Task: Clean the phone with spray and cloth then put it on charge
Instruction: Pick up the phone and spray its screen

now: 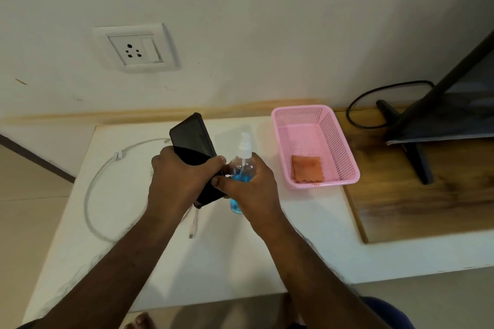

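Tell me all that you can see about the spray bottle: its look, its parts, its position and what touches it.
The spray bottle is small, of clear plastic as it looks, with a white pump head on top and a thin tube running down inside. Blue liquid fills roughly the lower half. It stands upright, or nearly so, over the white table, between the phone and the pink basket. The right hand grips its body from the right side and hides part of it. Whether its base rests on the table cannot be told.

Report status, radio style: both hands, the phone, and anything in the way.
Left hand grip on phone, held tilted above table. Right hand grip on spray bottle. Cloth in pink basket, untouched. Charging cable loose on table, nothing blocking.
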Tool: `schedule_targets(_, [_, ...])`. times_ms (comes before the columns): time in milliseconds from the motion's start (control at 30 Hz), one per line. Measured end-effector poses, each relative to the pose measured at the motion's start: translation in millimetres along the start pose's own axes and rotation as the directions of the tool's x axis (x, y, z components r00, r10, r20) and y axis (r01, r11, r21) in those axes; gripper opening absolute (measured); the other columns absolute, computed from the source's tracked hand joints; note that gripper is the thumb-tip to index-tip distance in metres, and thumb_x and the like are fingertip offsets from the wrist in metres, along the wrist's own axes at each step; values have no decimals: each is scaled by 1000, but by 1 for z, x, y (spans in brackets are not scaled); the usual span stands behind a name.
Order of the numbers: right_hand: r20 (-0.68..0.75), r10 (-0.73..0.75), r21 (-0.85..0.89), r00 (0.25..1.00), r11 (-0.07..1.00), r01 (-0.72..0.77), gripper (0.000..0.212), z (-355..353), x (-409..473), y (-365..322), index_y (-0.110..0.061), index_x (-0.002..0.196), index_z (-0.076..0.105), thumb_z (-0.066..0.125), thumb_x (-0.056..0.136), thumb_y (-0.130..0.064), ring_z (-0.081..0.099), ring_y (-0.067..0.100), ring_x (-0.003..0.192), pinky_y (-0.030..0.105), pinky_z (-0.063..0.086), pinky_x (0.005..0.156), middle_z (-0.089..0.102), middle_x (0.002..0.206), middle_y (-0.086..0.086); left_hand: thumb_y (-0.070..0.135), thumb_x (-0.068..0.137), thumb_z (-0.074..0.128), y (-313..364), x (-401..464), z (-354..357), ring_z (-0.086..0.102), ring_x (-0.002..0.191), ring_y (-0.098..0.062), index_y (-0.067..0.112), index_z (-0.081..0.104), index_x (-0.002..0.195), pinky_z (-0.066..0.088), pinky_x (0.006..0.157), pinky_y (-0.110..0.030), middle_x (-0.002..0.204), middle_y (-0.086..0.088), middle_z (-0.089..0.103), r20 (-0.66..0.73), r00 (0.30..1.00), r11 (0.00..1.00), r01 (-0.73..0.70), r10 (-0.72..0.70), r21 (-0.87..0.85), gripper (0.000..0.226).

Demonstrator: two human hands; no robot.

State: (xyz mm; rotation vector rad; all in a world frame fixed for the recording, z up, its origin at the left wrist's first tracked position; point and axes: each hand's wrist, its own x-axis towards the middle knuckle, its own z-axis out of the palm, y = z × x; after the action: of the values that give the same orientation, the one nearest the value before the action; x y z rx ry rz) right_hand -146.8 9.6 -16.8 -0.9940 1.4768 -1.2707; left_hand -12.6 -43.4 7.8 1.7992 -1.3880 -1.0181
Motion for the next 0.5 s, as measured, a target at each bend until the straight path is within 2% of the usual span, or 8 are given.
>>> schedule_targets(67, [27,22,102,999,994,-25,33,-4,2,0,-24,89,63,85,65,-25,71,13,81,26,58,66,70,83,-8,63,56,79,-4,1,-6,73,81,-9,25,65,99,62,63,-32,90,8,74,45,998,985,-26,34,-170,59])
schedule_targets(100, [40,30,165,999,986,-36,33,-6,4,0,-18,91,63,85,67,-24,72,21,81,30,59,67,71,84,0,66,64,77,-5,2,-10,73,87,-11,26,64,104,63,66,-34,95,9,75,96,995,959,17,10,-281,58])
schedule_targets(167, [66,32,255,997,966,-48,27,-10,7,0,-12,89,62,81,72,-21,70,32,80,36,58,68,69,86,14,73,80,59,-6,1,-14,73,101,-18,27,65,113,61,76,-40,107,5,76,248,968,838,172,-46,-517,57])
schedule_targets(233, [80,42,308,996,949,-65,20,-8,8,0,-17,85,64,80,74,-20,69,35,81,37,56,68,68,85,14,73,84,38,-4,-2,-12,70,110,-24,29,67,119,55,92,-46,118,-3,74,395,918,690,305,-30,-656,63])
schedule_targets(267, [90,51,324,995,943,-77,17,-7,8,0,-20,83,65,80,74,-21,69,35,83,37,56,68,68,85,13,73,85,32,-2,-4,-11,69,112,-28,28,67,122,52,96,-51,121,-7,73,442,897,650,346,-17,-677,68])
schedule_targets(367, [114,44,320,992,944,-78,15,-9,9,-1,-29,78,68,79,73,-19,70,34,88,35,56,68,71,87,11,74,90,22,-4,-7,-10,66,115,-36,23,60,134,50,94,-66,127,-14,68,547,837,614,433,-2,-660,77])
schedule_targets(433, [82,64,270,995,959,-84,16,-10,9,-1,-26,79,67,80,73,-19,70,36,86,41,58,72,70,88,15,76,88,21,-8,-5,-14,66,115,-38,23,58,137,49,94,-68,129,-14,67,605,797,617,479,-6,-625,80])
schedule_targets(500, [42,105,185,994,976,-111,27,-11,10,1,-15,91,63,83,73,-18,69,40,87,52,57,81,67,94,21,78,86,21,-10,-2,-19,67,112,-40,26,63,131,55,86,-64,128,-12,68,659,752,644,507,-7,-572,80])
